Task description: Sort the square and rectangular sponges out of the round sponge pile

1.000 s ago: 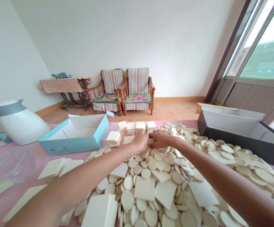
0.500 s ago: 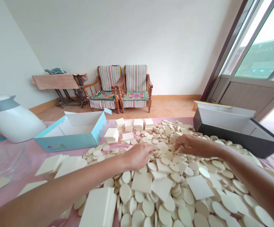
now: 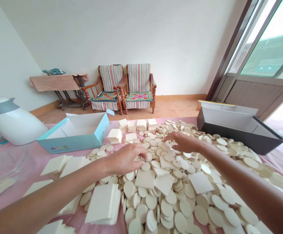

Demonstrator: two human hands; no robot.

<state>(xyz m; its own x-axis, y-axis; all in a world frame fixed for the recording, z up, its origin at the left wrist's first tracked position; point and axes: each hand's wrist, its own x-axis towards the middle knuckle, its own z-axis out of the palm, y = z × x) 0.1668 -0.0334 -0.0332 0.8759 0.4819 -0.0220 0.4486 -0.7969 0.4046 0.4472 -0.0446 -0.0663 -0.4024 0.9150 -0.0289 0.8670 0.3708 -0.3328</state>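
My left hand point(image 3: 127, 159) hovers over the near-left part of a heap of pale round discs point(image 3: 153, 213), thumb and curled fingers apart with nothing visible between them. Farther right, my right hand point(image 3: 184, 142) reaches palm down over the heap's far part, its fingers spread and apart. Whether its fingertips touch the discs is hard to tell. Pale square tiles lie loose on the heap, among them one tile point(image 3: 145, 178) below my left hand and another tile point(image 3: 201, 182) toward the right. A stack of square tiles point(image 3: 101, 203) stands near my left forearm.
An open light-blue box point(image 3: 73, 144) stands at the left and an open black box point(image 3: 241, 131) at the right. Several small tile stacks point(image 3: 141, 124) line the far edge of the pink cloth point(image 3: 122, 224). A white jug point(image 3: 17, 125) and clear plastic packaging point(image 3: 9, 162) are far left.
My left hand has drawn back to the left, and its thumb and fingers have parted. My right hand has shifted left and slightly farther away. The view has moved slightly.
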